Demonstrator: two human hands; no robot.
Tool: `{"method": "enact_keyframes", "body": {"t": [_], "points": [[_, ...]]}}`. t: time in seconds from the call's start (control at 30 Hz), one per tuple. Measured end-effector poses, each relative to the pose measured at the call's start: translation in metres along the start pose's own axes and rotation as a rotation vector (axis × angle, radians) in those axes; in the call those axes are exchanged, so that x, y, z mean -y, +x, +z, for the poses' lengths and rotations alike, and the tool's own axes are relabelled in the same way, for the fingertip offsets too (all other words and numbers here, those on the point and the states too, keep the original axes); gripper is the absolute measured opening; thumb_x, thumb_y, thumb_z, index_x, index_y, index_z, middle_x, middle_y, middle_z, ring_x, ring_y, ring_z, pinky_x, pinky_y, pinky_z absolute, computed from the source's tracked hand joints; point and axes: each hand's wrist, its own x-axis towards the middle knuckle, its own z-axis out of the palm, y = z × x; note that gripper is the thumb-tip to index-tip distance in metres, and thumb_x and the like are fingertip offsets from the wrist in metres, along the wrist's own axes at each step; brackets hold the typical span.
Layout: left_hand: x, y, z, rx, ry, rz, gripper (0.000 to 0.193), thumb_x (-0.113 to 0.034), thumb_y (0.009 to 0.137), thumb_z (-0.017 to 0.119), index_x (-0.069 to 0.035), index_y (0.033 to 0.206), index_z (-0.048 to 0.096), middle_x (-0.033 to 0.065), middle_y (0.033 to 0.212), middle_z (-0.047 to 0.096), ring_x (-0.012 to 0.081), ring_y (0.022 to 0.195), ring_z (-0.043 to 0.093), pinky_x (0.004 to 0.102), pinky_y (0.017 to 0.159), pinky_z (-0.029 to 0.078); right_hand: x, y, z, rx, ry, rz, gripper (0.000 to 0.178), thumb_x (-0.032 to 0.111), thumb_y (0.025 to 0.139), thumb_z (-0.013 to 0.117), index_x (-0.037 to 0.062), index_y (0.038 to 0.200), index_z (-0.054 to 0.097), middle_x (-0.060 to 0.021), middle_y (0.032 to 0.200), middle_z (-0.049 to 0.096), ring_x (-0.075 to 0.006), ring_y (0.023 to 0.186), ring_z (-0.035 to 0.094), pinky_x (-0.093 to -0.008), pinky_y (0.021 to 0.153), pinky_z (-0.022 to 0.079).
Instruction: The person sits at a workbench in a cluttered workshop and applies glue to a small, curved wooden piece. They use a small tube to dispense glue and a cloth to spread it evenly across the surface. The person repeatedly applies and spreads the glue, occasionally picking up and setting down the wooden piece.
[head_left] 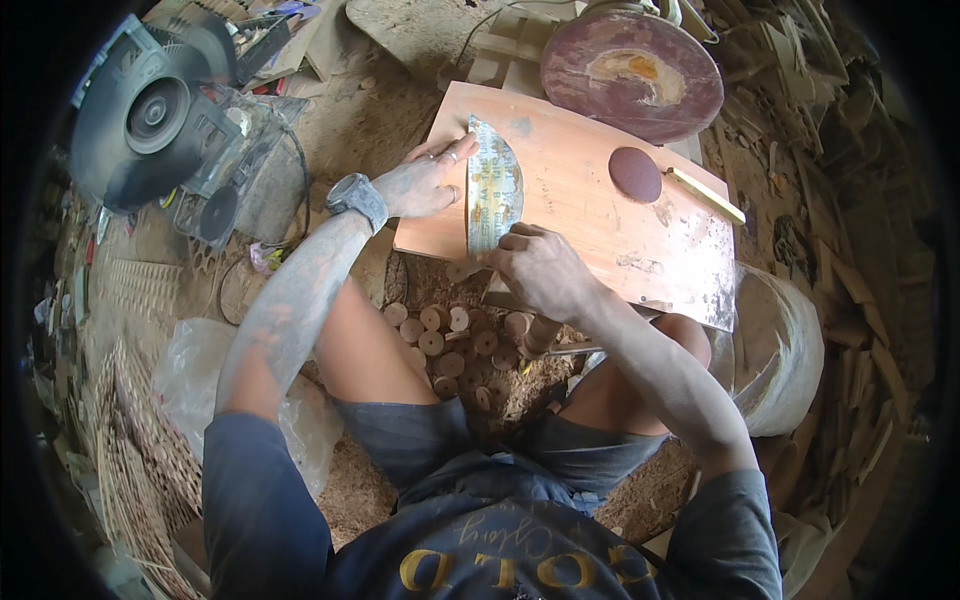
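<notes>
Though clear of sheet (494, 185), disc (634, 174); strip (706, 194)

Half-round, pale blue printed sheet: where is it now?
In the head view, the sheet lies on the left part of the flat pinkish wooden board, left hand at its straight edge, right hand at its near end.

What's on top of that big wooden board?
On the board: a half-round printed sheet, the left hand against it and the right hand at its near end; a dark round disc; a pale strip. What lies beneath these is hidden.
</notes>
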Motion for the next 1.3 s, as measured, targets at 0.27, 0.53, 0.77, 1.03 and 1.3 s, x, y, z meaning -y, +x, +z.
{"method": "enact_keyframes", "body": {"t": [0.27,0.53,0.77,1.03,1.3], "points": [[-0.002,-0.001,-0.002,0.013,0.02,-0.028,0.081,0.004,0.085,0.045,-0.011,0.158,0.013,0.0077,0.161,0.03,0.0295,0.15,0.02,0.0399,0.124,0.017,-0.046,0.032,-0.029,-0.422,0.201,0.162,0.016,0.007,0.086,0.069,0.0075,0.101,0.075,-0.0098,0.097,0.073,-0.0267,0.088,0.069,-0.0363,0.077,0.056],[-0.002,-0.002,0.006,-0.054,-0.03,-0.037,0.079,0.002,0.088,0.044,-0.012,0.158,0.012,0.008,0.161,0.029,0.0296,0.149,0.022,0.0379,0.124,0.015,-0.052,0.023,0.009,-0.193,0.018,-0.001,0.03,0.004,0.081,0.067,0.012,0.109,0.072,-0.0059,0.108,0.072,-0.0262,0.104,0.065,-0.038,0.091,0.055],[0.003,-0.001,0.012,-0.075,-0.007,-0.034,0.075,-0.003,0.091,0.045,-0.012,0.158,0.014,0.0099,0.161,0.029,0.0281,0.15,0.02,0.0393,0.124,0.013,-0.048,0.015,0.007,-0.143,0.027,0.018,0.03,0.004,0.082,0.065,0.0095,0.112,0.07,-0.0093,0.117,0.068,-0.028,0.11,0.063,-0.039,0.096,0.053],[-0.003,-0.004,0.009,-0.05,-0.037,-0.06,0.073,-0.005,0.091,0.046,-0.012,0.158,0.017,0.0113,0.161,0.028,0.0296,0.15,0.021,0.0382,0.124,0.014,-0.03,-0.002,-0.003,-0.074,0.188,-0.045,0.032,0.015,0.082,0.071,0.0031,0.112,0.069,-0.0147,0.118,0.068,-0.0326,0.112,0.062,-0.0423,0.095,0.052],[-0.002,-0.001,0.013,-0.09,-0.048,-0.072,0.075,-0.002,0.09,0.048,-0.01,0.158,0.016,0.0104,0.16,0.031,0.0299,0.15,0.022,0.0375,0.124,0.019,-0.036,0.004,0.004,-0.325,0.149,0.178,0.021,0.022,0.082,0.074,0.0105,0.1,0.074,-0.0105,0.103,0.07,-0.0282,0.101,0.064,-0.0383,0.093,0.052]]}}
